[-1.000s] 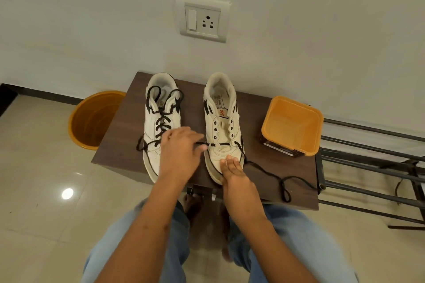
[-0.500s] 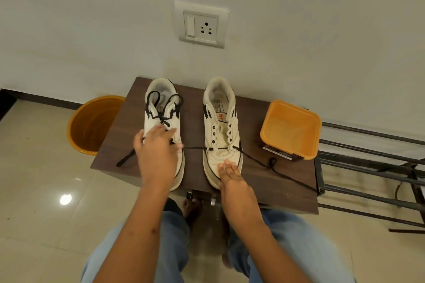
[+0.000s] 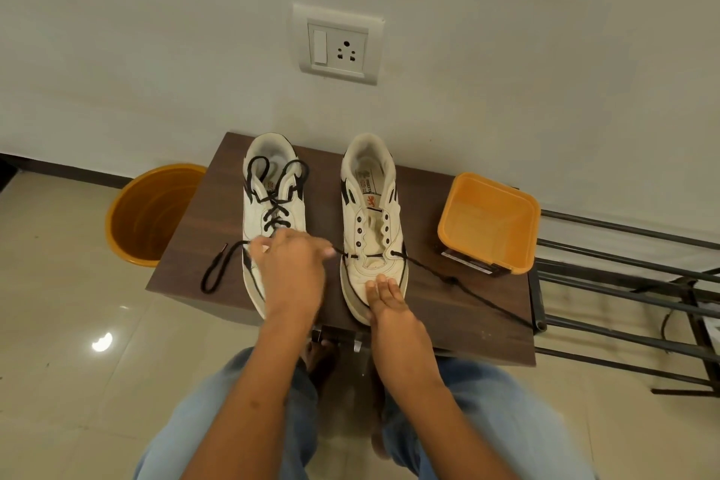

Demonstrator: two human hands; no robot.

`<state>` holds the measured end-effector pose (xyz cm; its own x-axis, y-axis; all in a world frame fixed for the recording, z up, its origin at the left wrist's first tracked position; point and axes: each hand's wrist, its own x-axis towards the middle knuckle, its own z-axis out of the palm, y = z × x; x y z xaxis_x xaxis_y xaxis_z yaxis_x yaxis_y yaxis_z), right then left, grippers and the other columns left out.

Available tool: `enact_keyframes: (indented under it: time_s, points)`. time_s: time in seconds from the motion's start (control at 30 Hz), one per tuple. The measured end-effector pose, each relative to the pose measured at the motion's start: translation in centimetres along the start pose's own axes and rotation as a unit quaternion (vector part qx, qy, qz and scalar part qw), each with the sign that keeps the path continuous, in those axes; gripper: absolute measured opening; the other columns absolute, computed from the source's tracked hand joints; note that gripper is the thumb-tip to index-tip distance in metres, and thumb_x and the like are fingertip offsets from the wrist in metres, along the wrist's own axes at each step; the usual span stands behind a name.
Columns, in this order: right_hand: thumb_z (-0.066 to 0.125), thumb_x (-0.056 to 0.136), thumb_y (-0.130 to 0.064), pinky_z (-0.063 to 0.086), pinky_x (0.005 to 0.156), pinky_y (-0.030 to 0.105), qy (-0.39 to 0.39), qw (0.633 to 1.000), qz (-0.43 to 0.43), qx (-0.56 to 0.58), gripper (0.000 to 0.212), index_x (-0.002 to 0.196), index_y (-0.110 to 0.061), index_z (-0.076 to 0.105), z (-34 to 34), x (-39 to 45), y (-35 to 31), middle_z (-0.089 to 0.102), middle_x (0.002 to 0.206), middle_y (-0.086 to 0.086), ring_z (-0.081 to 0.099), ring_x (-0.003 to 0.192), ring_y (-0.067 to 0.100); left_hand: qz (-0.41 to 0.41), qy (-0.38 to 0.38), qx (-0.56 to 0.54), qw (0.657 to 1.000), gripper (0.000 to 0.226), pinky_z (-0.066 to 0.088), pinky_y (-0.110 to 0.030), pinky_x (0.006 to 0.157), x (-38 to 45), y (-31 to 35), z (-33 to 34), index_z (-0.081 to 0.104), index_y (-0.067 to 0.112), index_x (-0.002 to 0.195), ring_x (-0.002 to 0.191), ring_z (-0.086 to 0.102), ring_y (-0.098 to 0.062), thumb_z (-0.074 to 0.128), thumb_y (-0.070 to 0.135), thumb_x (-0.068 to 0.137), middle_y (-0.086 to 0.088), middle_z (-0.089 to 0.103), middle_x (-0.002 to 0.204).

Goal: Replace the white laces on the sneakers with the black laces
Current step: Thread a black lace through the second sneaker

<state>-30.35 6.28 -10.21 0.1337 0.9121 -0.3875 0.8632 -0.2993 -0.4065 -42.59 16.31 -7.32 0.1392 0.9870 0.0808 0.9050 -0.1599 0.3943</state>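
The left hand point(image 3: 290, 271), pinching the black lace point(image 3: 436, 273), has drawn it taut leftward through the right sneaker's point(image 3: 372, 230) bottom eyelets while the right hand point(image 3: 383, 294) lies flat on its toe.

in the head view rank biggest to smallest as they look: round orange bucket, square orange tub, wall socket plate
1. Round orange bucket, though the table hides part
2. Square orange tub, a close second
3. Wall socket plate

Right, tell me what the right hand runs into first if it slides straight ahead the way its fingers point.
The right hand lies flat on the toe of the right sneaker, fingers pointing up the shoe. Going straight on, it would probably first meet the black lace stretched across the lowest eyelets, though height above the toe is hard to judge.
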Motion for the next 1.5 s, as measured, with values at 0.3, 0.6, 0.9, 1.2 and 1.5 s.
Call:
enact_keyframes:
  time_s: [0.3,0.6,0.9,1.2,1.5]
  points:
    - [0.044,0.101,-0.008,0.022,0.115,0.029,-0.008,1.0,0.007,-0.005,0.067,0.156,-0.019,0.008,-0.6,-0.2,-0.4,-0.002,0.164,-0.003,-0.007,0.149,0.011,-0.031,-0.006,0.009,0.999,0.041,0.018,-0.037,0.098,0.5,-2.2,-1.7,0.062,0.029,0.128,0.122,0.04,-0.021,0.071,0.029,0.088,0.006,0.06,0.128]
    - [0.044,0.101,-0.01,0.024,0.115,0.028,-0.005,1.0,0.009,-0.013,0.064,0.156,-0.019,0.012,-0.7,-0.1,-0.4,0.003,0.164,-0.003,-0.003,0.15,0.011,0.011,-0.046,-0.024,0.999,0.02,0.021,-0.032,0.092,0.6,-0.4,0.4,0.075,0.03,0.101,0.106,0.051,-0.018,0.055,0.026,0.097,0.005,0.072,0.097]
    - [0.045,0.1,-0.026,0.052,0.085,0.036,0.146,0.985,0.045,0.078,0.029,0.125,-0.026,0.06,-3.9,-0.3,-0.7,0.062,0.124,-0.002,0.064,0.102,0.022,-0.007,-0.128,-0.067,0.989,0.018,0.043,-0.039,0.099,0.6,-1.8,0.1,0.073,0.03,0.108,0.105,0.061,-0.017,0.062,0.03,0.094,0.009,0.073,0.102]
    - [0.049,0.099,-0.02,0.046,0.08,0.035,0.181,0.975,0.089,0.09,0.024,0.118,-0.01,0.059,-4.0,3.4,1.1,0.059,0.11,0.007,0.055,0.102,0.025,-0.059,-0.172,-0.179,0.967,0.015,0.046,-0.042,0.094,0.6,-0.7,-0.7,0.068,0.033,0.086,0.082,0.061,-0.009,0.059,0.023,0.093,0.015,0.066,0.08]
    - [0.047,0.095,-0.025,0.038,0.082,0.037,0.19,0.965,0.139,0.116,0.024,0.076,-0.017,0.059,-5.4,1.9,1.3,0.061,0.068,-0.001,0.055,0.074,0.02,-0.147,-0.203,-0.307,0.918,0.018,0.054,-0.042,0.083,0.1,-0.2,-0.5,0.065,0.021,0.087,0.074,0.07,-0.015,0.051,0.018,0.097,0.002,0.071,0.079]
